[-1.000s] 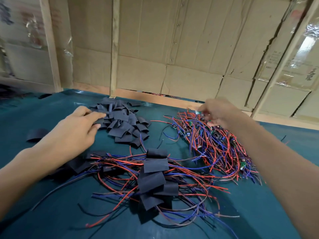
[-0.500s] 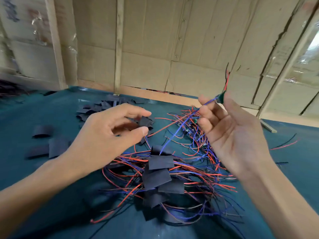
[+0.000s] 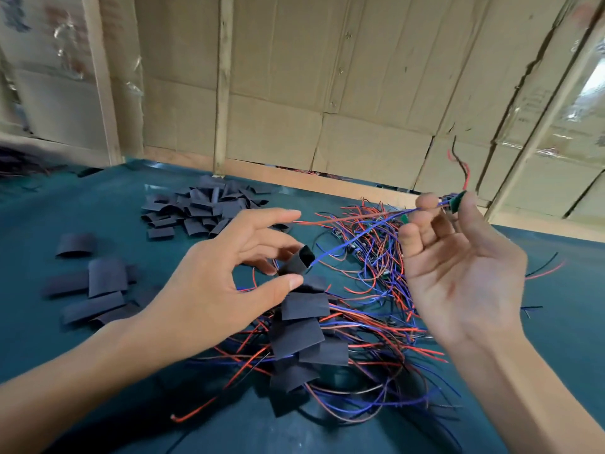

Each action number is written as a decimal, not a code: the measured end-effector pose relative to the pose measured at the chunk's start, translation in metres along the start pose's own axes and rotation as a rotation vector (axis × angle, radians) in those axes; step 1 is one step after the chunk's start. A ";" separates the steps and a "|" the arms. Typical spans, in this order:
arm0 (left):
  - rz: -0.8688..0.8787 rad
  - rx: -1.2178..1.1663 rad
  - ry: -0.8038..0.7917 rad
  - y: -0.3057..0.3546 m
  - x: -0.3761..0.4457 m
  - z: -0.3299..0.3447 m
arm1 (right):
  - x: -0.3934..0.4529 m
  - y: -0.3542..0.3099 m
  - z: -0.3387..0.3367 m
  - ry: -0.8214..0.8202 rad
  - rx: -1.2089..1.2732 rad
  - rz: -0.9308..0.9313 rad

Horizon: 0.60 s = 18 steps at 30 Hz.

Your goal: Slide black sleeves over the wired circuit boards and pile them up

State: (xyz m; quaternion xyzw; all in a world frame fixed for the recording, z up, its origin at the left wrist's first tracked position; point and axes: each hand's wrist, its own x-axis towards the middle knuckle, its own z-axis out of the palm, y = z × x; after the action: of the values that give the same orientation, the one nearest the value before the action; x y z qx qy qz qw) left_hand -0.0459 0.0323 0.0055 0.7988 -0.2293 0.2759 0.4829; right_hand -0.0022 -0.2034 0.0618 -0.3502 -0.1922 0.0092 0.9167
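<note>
A teal table (image 3: 98, 404) is covered with stuff: a tangle of red and blue wired boards (image 3: 376, 257), a finished sleeved pile (image 3: 304, 339) in front, loose black sleeves (image 3: 203, 208) at the back. One sleeve (image 3: 299, 262) is pinched by the left hand (image 3: 222, 286), a blue wire entering its mouth. The green circuit board (image 3: 456, 202) is pinched up high by the right hand (image 3: 458, 267).

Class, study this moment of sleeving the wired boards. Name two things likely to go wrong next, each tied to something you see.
1. The left hand pinches the open black sleeve with only the blue wire tip at its mouth; the red wire may miss and stay outside.
2. The small green circuit board pinched by the right hand trails wires over the loose red-and-blue wire pile; pulling may snag and drag others.
</note>
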 end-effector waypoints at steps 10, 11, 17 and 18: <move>-0.137 -0.120 0.050 0.015 0.003 -0.005 | -0.005 0.010 0.004 -0.067 -0.038 0.000; -0.143 -0.036 0.097 0.016 0.004 -0.006 | -0.006 0.010 0.004 -0.070 -0.039 0.002; 0.013 0.494 -0.117 0.017 0.003 -0.010 | -0.008 0.014 0.004 -0.071 -0.062 0.025; 0.075 0.542 -0.172 0.018 0.004 -0.010 | -0.008 0.015 0.004 -0.076 -0.061 0.030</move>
State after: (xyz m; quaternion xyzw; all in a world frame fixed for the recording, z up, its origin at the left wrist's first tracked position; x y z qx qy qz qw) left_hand -0.0564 0.0332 0.0229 0.9101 -0.2165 0.2761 0.2203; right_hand -0.0093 -0.1907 0.0518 -0.3805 -0.2217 0.0302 0.8973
